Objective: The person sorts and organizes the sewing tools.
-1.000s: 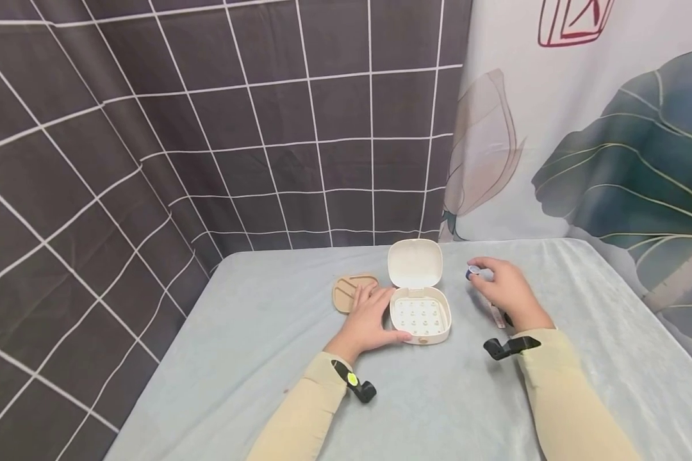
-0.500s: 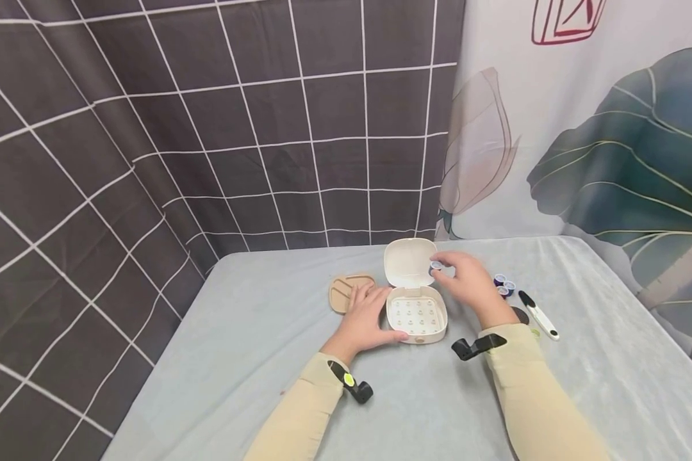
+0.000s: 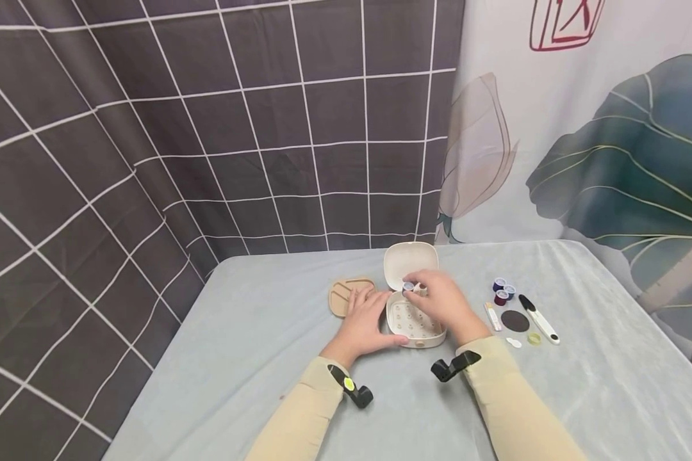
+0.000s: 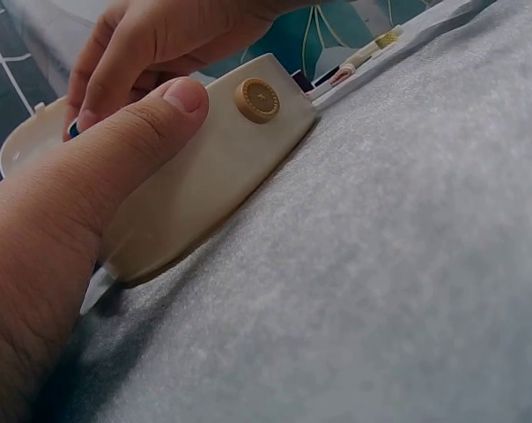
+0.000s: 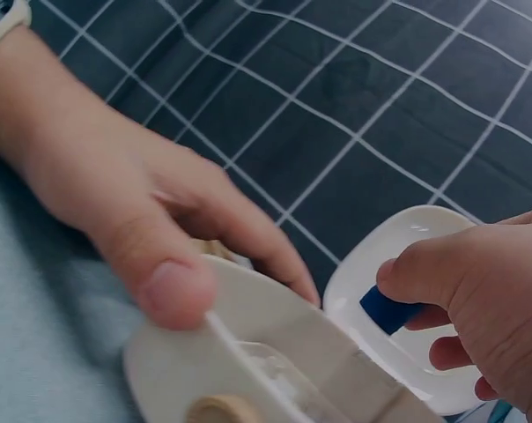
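A cream storage box point(image 3: 418, 343) stands on the table, its lid point(image 3: 411, 258) raised at the back. Rows of small pegs line its inside. My left hand point(image 3: 364, 323) holds the box at its left side, thumb point(image 4: 185, 93) at the front rim near a tan button clasp point(image 4: 257, 100). Between thumb and fingertips, my right hand point(image 3: 441, 306) pinches a blue thread spool point(image 5: 387, 308) over the back part of the box, in front of the lid. Part of the peg rows is hidden beneath this hand.
Beside the left fingers lies a tan divided tray point(image 3: 340, 298). Right of the box are several thread spools point(image 3: 501, 297), a small white strip point(image 3: 493, 317), a dark disc point(image 3: 515, 321), a slim black-and-white tool point(image 3: 539, 318), a yellow-green ring point(image 3: 534, 338) and a small white piece point(image 3: 514, 343).
My right hand has carried the blue spool leftward from the table's right side, past the lid, to over the box. The left hand has stayed at the box.
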{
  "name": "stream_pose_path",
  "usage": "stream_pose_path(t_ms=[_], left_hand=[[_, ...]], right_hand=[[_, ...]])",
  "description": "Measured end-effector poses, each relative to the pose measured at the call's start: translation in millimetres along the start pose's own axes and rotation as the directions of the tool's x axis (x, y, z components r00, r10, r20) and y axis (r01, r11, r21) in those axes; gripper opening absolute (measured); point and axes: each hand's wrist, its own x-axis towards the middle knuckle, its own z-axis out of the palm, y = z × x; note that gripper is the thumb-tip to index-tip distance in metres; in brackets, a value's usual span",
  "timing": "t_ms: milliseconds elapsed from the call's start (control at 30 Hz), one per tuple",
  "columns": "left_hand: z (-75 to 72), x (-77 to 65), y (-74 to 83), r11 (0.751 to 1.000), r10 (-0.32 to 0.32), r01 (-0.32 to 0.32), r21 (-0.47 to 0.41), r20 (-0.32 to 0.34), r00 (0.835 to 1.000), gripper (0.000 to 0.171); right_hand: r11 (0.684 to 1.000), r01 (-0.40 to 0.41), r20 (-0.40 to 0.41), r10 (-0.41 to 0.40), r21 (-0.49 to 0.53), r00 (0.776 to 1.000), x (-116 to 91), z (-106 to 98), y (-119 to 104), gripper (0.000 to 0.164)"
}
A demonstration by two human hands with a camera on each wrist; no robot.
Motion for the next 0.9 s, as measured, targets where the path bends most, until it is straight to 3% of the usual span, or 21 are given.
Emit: stream_pose_path(t_ms=[333,533,900], left_hand=[[-0.2,-1.2,0.6,1.000,0.005,-0.005,0.002,-0.010,1.000,0.107],[-0.8,-1.7,-0.1,1.000,0.002,-0.002,0.000,-0.011,1.000,0.106],[0.3,-0.1,-1.4,1.000,0.008,-0.008,0.021,-0.014,1.000,0.104]], right_hand=[[0.998,-0.024,0.018,0.025,-0.056,1.000,-2,12,-3,0.028],[0.992,0.010,0.061,-0.003,-0.129,0.998,-2,23,-4,0.022],[0.976,-0.005,0.055,0.018,-0.217,0.998,-1,33,-6,0.025]])
